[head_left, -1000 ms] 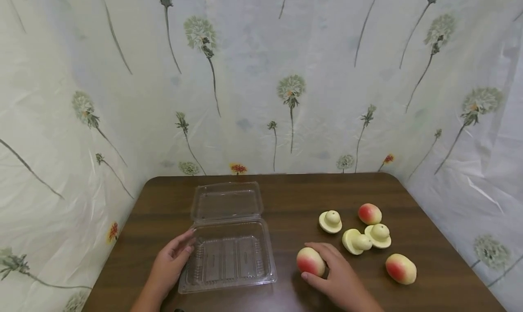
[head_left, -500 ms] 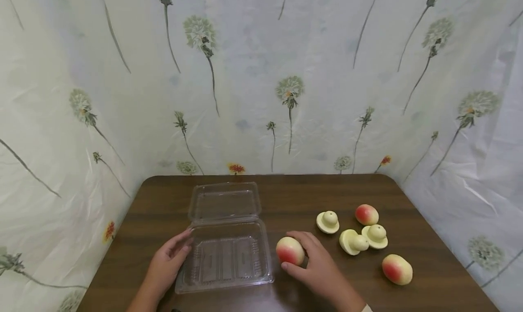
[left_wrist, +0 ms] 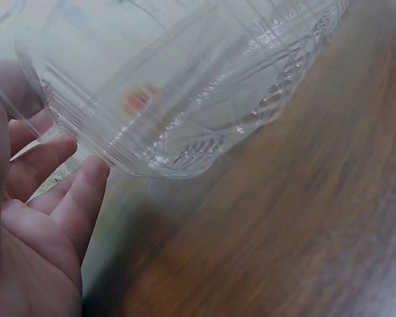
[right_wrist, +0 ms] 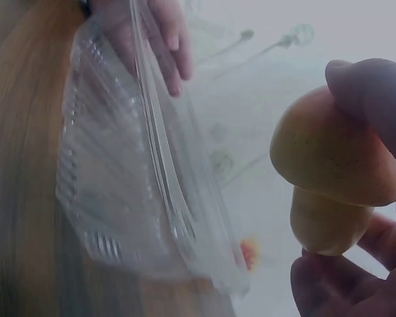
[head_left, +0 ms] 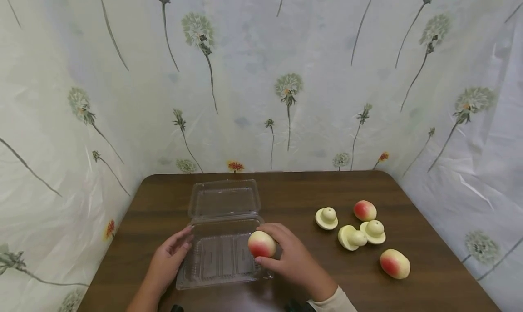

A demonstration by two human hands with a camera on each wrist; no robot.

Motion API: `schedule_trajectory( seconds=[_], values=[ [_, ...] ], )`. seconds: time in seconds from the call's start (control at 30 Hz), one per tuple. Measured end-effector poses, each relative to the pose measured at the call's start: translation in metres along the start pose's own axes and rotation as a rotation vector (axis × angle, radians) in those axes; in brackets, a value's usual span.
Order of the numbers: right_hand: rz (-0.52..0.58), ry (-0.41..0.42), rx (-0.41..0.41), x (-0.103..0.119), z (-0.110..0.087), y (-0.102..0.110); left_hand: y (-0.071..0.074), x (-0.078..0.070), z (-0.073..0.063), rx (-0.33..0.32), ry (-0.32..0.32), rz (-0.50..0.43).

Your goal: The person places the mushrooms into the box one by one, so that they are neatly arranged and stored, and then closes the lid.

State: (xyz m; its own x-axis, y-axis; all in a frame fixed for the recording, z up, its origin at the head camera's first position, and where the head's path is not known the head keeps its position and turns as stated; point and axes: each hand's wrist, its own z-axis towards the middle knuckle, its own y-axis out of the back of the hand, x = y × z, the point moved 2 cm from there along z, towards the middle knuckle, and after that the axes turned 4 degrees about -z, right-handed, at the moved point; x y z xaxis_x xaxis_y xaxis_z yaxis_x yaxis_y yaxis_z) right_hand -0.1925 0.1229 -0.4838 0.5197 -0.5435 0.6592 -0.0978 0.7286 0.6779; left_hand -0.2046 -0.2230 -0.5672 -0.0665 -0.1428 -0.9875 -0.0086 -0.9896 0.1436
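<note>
1. Dark-brown wood-grain table (head_left: 286, 194) underneath it all.
2. Right hand (head_left: 292, 260), cream sleeve (head_left: 333, 300) behind it: fingers bent round a pale-yellow mushroom-shaped piece (head_left: 260, 245) with red-blushed cap, parted only by its bulk; thumb on cap, others about the stem. Piece hangs over the right side of a clear, ribbed plastic container (head_left: 220, 284), apart from it.
3. Left hand (head_left: 169, 257): fingers relaxed, slightly spread, tips at the container's left rim. Any firm grip, cannot tell.
4. Judged step: placing the piece in the container. Next move would call for lowering it inside the right rim, stem clear, then loosening the fingers.
5. Rightward, nearest: red-blushed oval cap (head_left: 394, 264), stem unseen. Beyond: three plain cream mushroom shapes (head_left: 351, 238), stems showing; farther, second red-blushed cap (head_left: 365, 210).
6. Clear plastic lid (head_left: 224, 203) laid back behind the container.
7. Farthest: pale wall covering (head_left: 245, 76), dandelion print.
</note>
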Motion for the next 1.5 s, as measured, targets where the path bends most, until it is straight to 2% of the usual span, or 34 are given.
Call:
schedule_trajectory(
  seconds=[0.27,0.63,0.97,1.07,1.13,1.27,1.37,1.5],
  values=[
    [-0.002,0.015,0.073,0.015,0.018,-0.016,0.001,-0.005,0.002,0.010,-0.011,0.004],
    [0.004,0.034,0.191,0.035,0.038,-0.042,-0.002,-0.001,0.002,0.000,-0.022,-0.030],
    [-0.026,0.114,0.222,0.045,0.058,-0.075,0.001,0.000,0.000,-0.005,-0.039,-0.036],
    [-0.081,0.155,0.233,0.047,0.060,-0.086,0.003,-0.001,-0.002,0.000,-0.036,-0.039],
    [-0.131,0.179,0.243,0.047,0.061,-0.093,0.003,0.000,-0.001,0.004,-0.059,-0.038],
    [-0.196,0.193,0.273,0.047,0.064,-0.104,0.002,0.001,0.000,0.012,-0.056,-0.033],
    [-0.193,0.184,0.302,0.048,0.067,-0.111,0.001,0.000,0.001,0.023,-0.040,-0.035],
    [-0.155,0.191,0.335,0.049,0.072,-0.119,0.001,0.000,0.001,0.029,-0.059,-0.042]
  ],
)
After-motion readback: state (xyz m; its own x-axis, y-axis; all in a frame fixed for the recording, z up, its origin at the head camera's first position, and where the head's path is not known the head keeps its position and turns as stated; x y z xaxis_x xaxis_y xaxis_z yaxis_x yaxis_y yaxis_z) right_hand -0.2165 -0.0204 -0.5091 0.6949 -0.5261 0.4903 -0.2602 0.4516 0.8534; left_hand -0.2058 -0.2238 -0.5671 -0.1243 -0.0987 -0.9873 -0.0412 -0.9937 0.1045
